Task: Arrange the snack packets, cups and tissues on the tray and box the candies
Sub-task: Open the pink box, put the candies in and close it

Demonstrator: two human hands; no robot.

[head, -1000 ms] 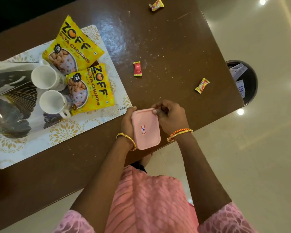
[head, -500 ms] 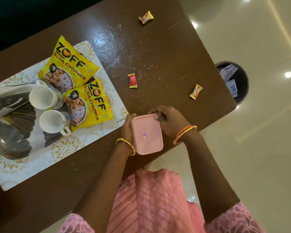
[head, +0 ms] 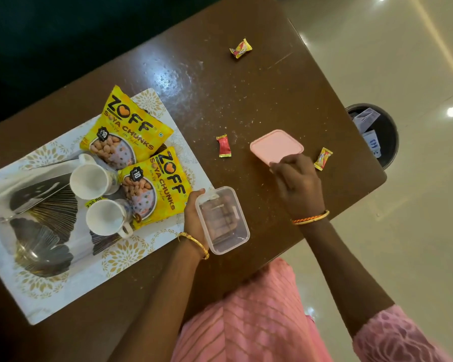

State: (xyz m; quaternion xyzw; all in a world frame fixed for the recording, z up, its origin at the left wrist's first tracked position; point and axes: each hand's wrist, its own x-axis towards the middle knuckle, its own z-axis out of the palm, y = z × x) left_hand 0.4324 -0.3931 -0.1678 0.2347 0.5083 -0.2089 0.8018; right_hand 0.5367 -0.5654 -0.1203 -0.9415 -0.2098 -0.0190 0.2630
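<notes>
Head view: the left hand cups the clear plastic box from its left side, thumb at the far rim, fingers showing through the base underneath. The box sits open and looks empty, near the front edge of the brown table, just right of the patterned tray. The right hand pinches the near edge of the pink lid, which lies flat on the table further back and to the right.

Two Zoff soya chunks packets and two white cups already rest on the tray. None of the three candies is boxed yet: a red one left of the lid, a yellow one just right of the right hand, and another yellow one far back.

Risks, as I judge them: the near yellow candy lies close to the right table edge, above the dustbin, so a careless sweep of the right hand could knock it over. The box also sits close to the front edge; a slack left grip while reaching could tip it off. The far candy demands a long reach across the lid.
</notes>
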